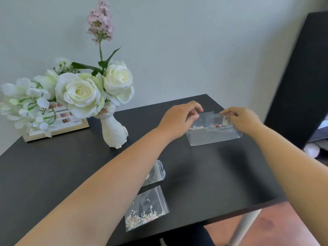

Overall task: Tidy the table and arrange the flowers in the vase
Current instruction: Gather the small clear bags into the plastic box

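Observation:
A white vase stands at the back left of the black table. It holds white roses and a tall pink flower spike. At the back right stands a clear plastic holder with small bags of beads in it. My left hand pinches the top left edge of a bag there. My right hand pinches the top right of the same bag. Two more clear bags lie near the front: one with pastel beads, and one partly hidden under my left forearm.
A wooden photo frame leans behind the flowers at the back left. A tall black panel stands just right of the table. The table's front right corner ends near a white leg over a reddish floor.

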Tool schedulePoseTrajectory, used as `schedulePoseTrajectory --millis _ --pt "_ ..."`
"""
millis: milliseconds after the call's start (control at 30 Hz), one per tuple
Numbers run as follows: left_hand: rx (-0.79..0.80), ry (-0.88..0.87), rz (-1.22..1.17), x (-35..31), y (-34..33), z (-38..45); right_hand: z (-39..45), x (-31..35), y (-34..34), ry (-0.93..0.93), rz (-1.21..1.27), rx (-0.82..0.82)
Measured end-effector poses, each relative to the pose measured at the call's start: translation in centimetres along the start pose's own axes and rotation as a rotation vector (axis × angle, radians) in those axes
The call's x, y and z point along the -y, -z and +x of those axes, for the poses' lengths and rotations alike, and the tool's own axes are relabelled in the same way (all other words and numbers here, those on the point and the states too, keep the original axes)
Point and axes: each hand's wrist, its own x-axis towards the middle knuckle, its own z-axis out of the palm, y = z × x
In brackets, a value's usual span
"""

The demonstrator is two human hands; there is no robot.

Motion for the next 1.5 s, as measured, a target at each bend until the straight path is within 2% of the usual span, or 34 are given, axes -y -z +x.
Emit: schedulePoseTrajectory --millis 200,333,400,500,567,667,733,900,1033,1100,1200,1400,1500 --pt "0.055 0.083 0.012 -0.3 -3.4 2.7 0.7 -1.6 -1.5 0.045 -0.109 0.024" --pt "0.182 0.162 0.052 0.8 -5.1 3.5 1.2 -2.8 -2.1 0.108 -0.22 0.047" --pt "0.224 0.176 0.09 1.6 -5.8 3.6 1.3 -3.3 -2.3 0.151 -0.209 0.022" --pt "0.155 0.133 0.224 2.9 -6.7 3.6 1.0 -4.0 -2.7 0.198 -0.15 -0.085" --pt "0.15 0.196 0.254 3.8 -7.1 3.4 0.7 -4.3 -2.9 0.201 -0.148 -0.136" --pt "0.244 0.361 0.19 4.7 -7.5 2.8 0.6 -4.4 -3.1 0.175 -0.128 -0.134" --pt "0.26 0.404 0.089 4.7 -7.9 2.3 0.6 -4.5 -3.2 0.164 -0.093 -0.121" --pt "0.262 0.409 0.042 4.0 -7.8 1.7 0.8 -4.4 -2.7 0.119 -0.114 -0.089" --pt "0.186 0.368 -0.034 3.8 -6.1 0.7 -0.6 -3.4 -2.7 0.112 -0.109 -0.153" --pt "0.135 0.322 -0.084 4.0 -4.6 -0.3 -2.0 -2.2 -3.1 0.151 -0.078 -0.208" --pt "0.156 0.267 -0.072 4.9 -2.0 -2.7 -4.4 0.3 -3.9 0.274 -0.078 -0.219" --pt "0.234 0.332 -0.063 6.6 2.9 -9.2 -8.8 5.8 -6.8 0.556 -0.099 -0.115" --pt "0.273 0.383 -0.073 6.9 4.8 -12.3 -10.2 7.7 -8.5 0.668 -0.027 0.025"
